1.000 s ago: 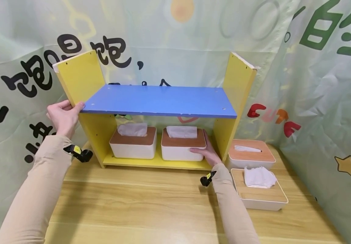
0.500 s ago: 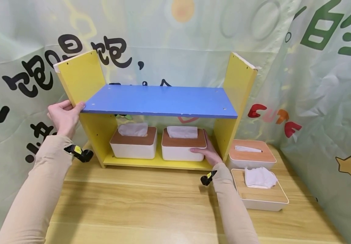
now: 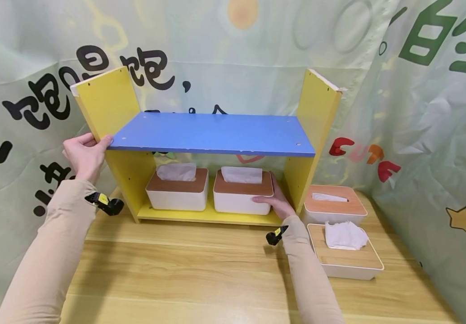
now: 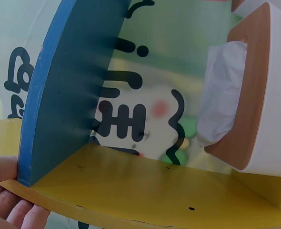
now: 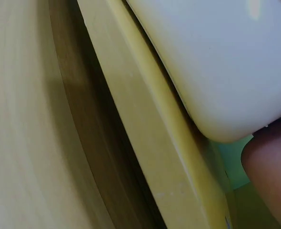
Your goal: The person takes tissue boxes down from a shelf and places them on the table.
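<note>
My left hand point(image 3: 85, 155) grips the front edge of the left yellow side panel point(image 3: 113, 96), its thumb at the corner of the blue shelf board point(image 3: 212, 134). On the lower yellow board point(image 3: 212, 217) stand two white tissue boxes with brown wooden lids and tissues poking out. My right hand point(image 3: 278, 202) holds the right one of these tissue boxes point(image 3: 237, 204) at its right end, thumb across the front face. In the right wrist view, the white corner of that tissue box point(image 5: 216, 71) lies over the board's yellow edge point(image 5: 140, 109). The left tissue box point(image 3: 176, 201) stands beside it.
Right of the shelf, two more tissue boxes stand on the wooden table point(image 3: 176, 270): a rear tissue box point(image 3: 334, 206) close to the side panel and a front tissue box point(image 3: 346, 258) near my right forearm. A printed cloth point(image 3: 233, 58) hangs behind.
The tissue box in my right hand has shifted very slightly to the left. My left hand stays on the side panel.
</note>
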